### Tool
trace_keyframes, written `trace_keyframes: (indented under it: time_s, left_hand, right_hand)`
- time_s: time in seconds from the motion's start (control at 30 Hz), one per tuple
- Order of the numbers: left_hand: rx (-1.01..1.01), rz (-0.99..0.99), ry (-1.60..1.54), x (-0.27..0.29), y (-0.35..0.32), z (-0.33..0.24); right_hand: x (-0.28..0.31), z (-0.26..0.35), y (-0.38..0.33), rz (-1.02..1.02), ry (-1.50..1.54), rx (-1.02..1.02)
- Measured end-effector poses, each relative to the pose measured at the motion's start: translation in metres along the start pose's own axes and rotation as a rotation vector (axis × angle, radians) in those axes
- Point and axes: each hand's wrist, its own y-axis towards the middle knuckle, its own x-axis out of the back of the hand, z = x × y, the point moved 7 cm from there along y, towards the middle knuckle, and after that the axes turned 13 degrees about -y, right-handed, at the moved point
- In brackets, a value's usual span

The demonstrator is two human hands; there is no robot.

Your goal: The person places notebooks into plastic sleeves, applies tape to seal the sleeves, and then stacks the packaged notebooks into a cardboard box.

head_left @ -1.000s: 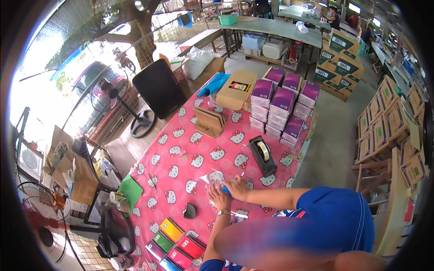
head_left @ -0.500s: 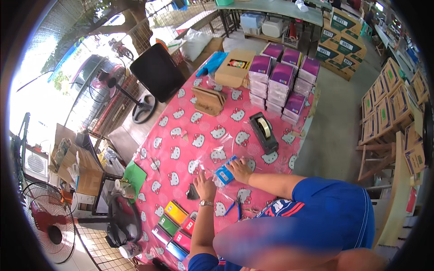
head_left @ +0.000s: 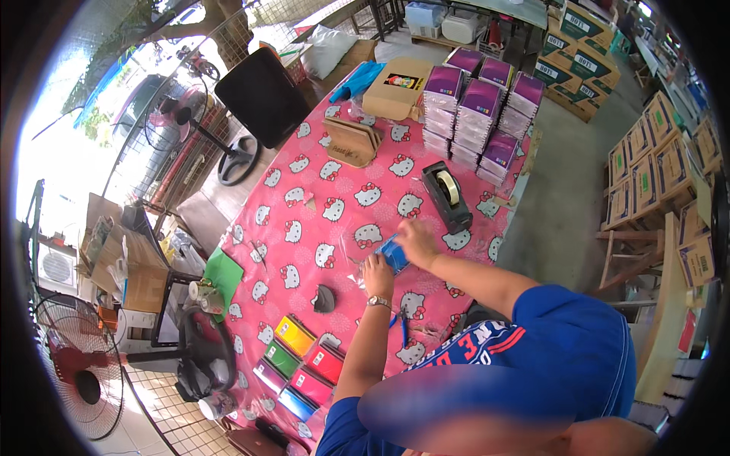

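Observation:
A small flat blue packet (head_left: 395, 257) in clear plastic lies on the pink table cover, between my two hands. My left hand (head_left: 378, 278) presses and grips its near left side. At the far right side of the packet my right hand (head_left: 417, 243) is bent closed, fingertips together; what they pinch, if anything, is too small to make out. Beyond my right hand stands a black tape dispenser (head_left: 448, 199) with a roll of tape. Near my left wrist are a dark grey rounded piece (head_left: 325, 299) and blue-handled pliers or cutters (head_left: 403, 327), partly behind my forearm.
Yellow (head_left: 294, 336), green (head_left: 282, 358), red and blue packets lie at the near left. Stacks of purple-topped packs (head_left: 477, 106) rise at the far right, beside an open cardboard box (head_left: 394, 89). A brown cardboard holder (head_left: 351, 142) stands farther left; a fan (head_left: 89, 386) is off the table.
My left hand has moved right onto the blue packet. My right hand has lifted off its top and closed at its far edge. The view has shifted slightly.

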Motion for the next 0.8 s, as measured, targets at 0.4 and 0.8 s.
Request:
trace_keyframes:
  time_s: [0.4, 0.8]
  left_hand:
    - [0.098, 0.514, -0.102, -0.028, 0.041, 0.031]
    - [0.106, 0.613, 0.048, -0.044, 0.016, 0.053]
  right_hand:
    - [-0.074, 0.06, -0.093, 0.681, 1.438, -1.217]
    - [-0.108, 0.068, -0.087, 0.775, 1.461, -1.388]
